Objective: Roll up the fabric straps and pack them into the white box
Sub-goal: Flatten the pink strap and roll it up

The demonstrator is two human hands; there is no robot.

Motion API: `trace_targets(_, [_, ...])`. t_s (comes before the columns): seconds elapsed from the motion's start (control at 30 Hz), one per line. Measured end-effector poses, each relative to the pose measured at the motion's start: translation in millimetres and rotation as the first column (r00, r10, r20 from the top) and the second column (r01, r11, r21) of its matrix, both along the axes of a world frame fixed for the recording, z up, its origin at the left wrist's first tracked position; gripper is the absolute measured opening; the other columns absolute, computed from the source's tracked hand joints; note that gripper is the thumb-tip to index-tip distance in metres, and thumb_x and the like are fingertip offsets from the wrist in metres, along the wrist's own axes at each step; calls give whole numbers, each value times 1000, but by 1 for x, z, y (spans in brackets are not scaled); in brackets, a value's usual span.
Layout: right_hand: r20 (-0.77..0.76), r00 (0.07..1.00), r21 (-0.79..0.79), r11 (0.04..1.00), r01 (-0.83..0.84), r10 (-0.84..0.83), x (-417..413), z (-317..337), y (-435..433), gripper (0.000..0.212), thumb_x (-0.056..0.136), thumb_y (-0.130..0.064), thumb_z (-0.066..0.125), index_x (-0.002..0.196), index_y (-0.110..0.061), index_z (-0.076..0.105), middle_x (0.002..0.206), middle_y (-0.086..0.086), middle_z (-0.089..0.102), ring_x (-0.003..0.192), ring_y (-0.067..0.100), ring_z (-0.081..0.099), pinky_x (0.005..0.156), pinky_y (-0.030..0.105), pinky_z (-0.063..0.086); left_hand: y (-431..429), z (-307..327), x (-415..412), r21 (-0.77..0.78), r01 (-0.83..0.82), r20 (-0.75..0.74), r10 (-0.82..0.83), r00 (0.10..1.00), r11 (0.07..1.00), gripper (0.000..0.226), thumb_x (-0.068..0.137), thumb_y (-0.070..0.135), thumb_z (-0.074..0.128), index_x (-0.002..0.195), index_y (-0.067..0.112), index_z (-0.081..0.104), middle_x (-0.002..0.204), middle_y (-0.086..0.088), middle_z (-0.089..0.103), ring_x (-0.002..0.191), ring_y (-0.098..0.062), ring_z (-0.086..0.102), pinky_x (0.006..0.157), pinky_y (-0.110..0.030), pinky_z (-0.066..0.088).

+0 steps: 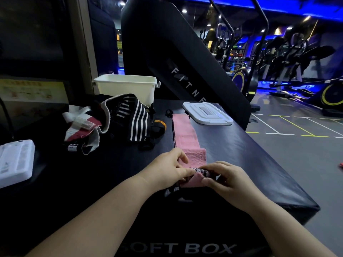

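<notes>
Gym floor glowing blue in the background, black padded block [250, 164] up front as the work surface. Far left, a flat white case [15, 162] lies on it. Next along, a tangled heap of straps [115, 117], black-and-white stripes and some red, all unrolled. Behind the heap stands the white box [126, 88], top open, its inside hidden from this angle. Centre now: the pink strap [185, 134] runs flat away from the person, near end folded over. Left hand [167, 167] pinches that fold, fingers curled; right hand [228, 180] pinches it from the other side. Beyond them, the white lid [207, 113] lies flat at the block's right edge. Exercise bikes [332, 95] stand far right.
</notes>
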State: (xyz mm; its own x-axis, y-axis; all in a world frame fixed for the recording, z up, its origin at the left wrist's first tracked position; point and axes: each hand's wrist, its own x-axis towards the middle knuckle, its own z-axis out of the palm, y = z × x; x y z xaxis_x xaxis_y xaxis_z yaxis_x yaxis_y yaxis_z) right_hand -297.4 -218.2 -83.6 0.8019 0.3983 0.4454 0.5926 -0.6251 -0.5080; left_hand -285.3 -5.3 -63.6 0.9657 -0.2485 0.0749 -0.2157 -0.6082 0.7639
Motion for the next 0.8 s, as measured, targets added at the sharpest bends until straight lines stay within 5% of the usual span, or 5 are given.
trace_targets(0.1, [-25, 1000, -1, 1000, 19, -19, 4, 2, 2, 37, 78, -56, 55, 110, -41, 67, 92, -23, 65, 87, -1, 61, 73, 10, 42, -2, -3, 4, -20, -36, -2, 36, 999, 999, 29, 80, 43, 73, 96, 30, 52, 84, -2, 70, 76, -11, 67, 72, -26, 49])
trace_targets(0.27, [-122, 992, 97, 995, 28, -16, 8, 2, 3, 45, 87, -18, 70, 105, -53, 48, 83, -12, 65, 70, 7, 58, 70, 17, 43, -6, -9, 8, -71, -88, 91, 95, 991, 994, 23, 81, 37, 74, 89, 29, 54, 69, 3, 64, 59, -6, 55, 59, -22, 41])
trace_targets(0.47, [-133, 991, 86, 996, 37, -25, 10, 1, 4, 25, 87, -22, 70, 91, -43, 57, 79, -13, 65, 68, -1, 54, 68, 15, 43, -9, -10, 9, -253, -10, 115, 40, 993, 967, 15, 83, 11, 72, 75, 23, 70, 62, 11, 64, 57, -3, 56, 63, -22, 48])
trace_targets(0.57, [-140, 989, 114, 992, 53, -37, 15, -1, 4, 22, 87, -23, 71, 90, -41, 59, 76, -9, 65, 64, -2, 52, 66, 18, 43, -3, -10, 11, -203, -6, 120, 31, 992, 979, 5, 81, 21, 75, 80, 25, 72, 72, 11, 71, 68, -1, 63, 72, -20, 51])
trace_targets(0.8, [-9, 996, 46, 995, 85, -85, 20, -5, 8, 12, 85, -43, 61, 96, -42, 57, 75, -18, 61, 69, -2, 54, 64, 12, 40, 7, -7, 9, -46, 90, 67, -87, 994, 995, 39, 62, 23, 89, 91, 36, 66, 94, 13, 71, 85, -4, 66, 81, -20, 53])
